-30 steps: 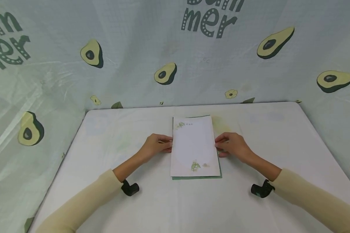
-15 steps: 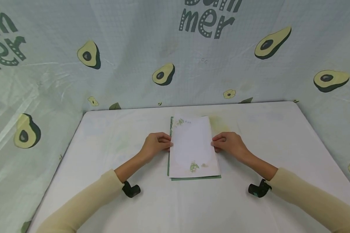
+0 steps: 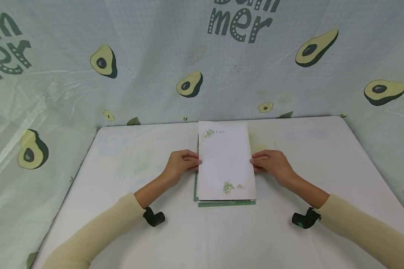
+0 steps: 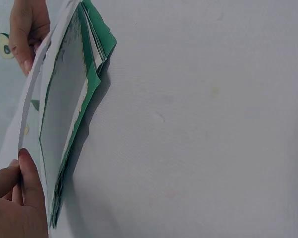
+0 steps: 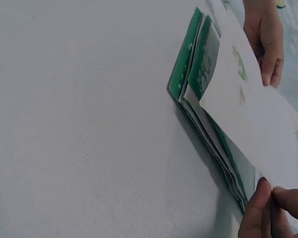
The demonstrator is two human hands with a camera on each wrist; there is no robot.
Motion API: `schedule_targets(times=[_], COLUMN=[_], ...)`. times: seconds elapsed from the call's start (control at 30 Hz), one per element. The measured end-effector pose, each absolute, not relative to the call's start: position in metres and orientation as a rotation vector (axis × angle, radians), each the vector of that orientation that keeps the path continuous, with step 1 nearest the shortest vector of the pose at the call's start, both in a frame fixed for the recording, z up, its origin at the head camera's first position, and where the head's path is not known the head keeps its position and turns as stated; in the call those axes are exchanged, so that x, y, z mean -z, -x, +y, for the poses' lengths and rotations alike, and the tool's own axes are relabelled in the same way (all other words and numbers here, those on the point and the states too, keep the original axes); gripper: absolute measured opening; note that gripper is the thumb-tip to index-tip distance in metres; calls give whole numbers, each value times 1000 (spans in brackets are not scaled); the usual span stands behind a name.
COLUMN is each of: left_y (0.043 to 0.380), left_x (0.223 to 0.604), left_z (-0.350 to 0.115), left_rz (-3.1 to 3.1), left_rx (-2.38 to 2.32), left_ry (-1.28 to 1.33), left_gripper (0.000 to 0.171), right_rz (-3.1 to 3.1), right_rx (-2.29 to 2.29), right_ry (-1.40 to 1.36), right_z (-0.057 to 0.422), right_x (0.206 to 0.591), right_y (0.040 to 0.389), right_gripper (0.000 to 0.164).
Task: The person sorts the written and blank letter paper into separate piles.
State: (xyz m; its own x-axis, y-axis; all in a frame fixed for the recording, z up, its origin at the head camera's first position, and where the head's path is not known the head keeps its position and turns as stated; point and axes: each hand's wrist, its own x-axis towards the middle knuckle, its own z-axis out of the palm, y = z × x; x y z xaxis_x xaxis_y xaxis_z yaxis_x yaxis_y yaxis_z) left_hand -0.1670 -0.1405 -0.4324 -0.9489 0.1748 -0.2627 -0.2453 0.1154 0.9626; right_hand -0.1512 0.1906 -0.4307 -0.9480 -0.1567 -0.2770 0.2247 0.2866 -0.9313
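A white sheet of paper (image 3: 226, 160) with small printed green plants at its top left and bottom is held up by both hands. My left hand (image 3: 182, 167) pinches its left edge between thumb and fingers; my right hand (image 3: 272, 167) pinches the right edge the same way. Beneath it lies a loose pile of green-bordered papers (image 5: 185, 74), mostly covered in the head view, with green strips showing at the left and bottom. In the right wrist view the sheet (image 5: 258, 114) is apart from the pile, its near corner raised.
A white-covered table (image 3: 175, 239) spreads around the papers. Behind and beside it hangs a pale cloth (image 3: 148, 56) printed with avocados and lettering. Each wrist carries a small black camera (image 3: 153, 217), the other camera (image 3: 305, 218) being on the right.
Both hands have lifted the white sheet off the pile toward the camera, and it now reaches farther up in the head view. More of the pile shows below its bottom edge.
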Motion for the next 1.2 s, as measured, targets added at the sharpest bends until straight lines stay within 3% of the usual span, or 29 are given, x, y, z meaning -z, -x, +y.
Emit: schedule_targets(times=[0.43, 1.2], left_y=[168, 172], left_x=[434, 432], left_z=[-119, -90], left_rz=[1977, 1916], left_rx=[-1971, -2068], left_ry=[62, 90], left_gripper=[16, 18], right_rz=[2215, 2077], right_rx=[1814, 1912], right_ry=[-69, -206], right_z=[212, 236], right_x=[432, 422], right_y=[143, 135], right_gripper=[38, 51])
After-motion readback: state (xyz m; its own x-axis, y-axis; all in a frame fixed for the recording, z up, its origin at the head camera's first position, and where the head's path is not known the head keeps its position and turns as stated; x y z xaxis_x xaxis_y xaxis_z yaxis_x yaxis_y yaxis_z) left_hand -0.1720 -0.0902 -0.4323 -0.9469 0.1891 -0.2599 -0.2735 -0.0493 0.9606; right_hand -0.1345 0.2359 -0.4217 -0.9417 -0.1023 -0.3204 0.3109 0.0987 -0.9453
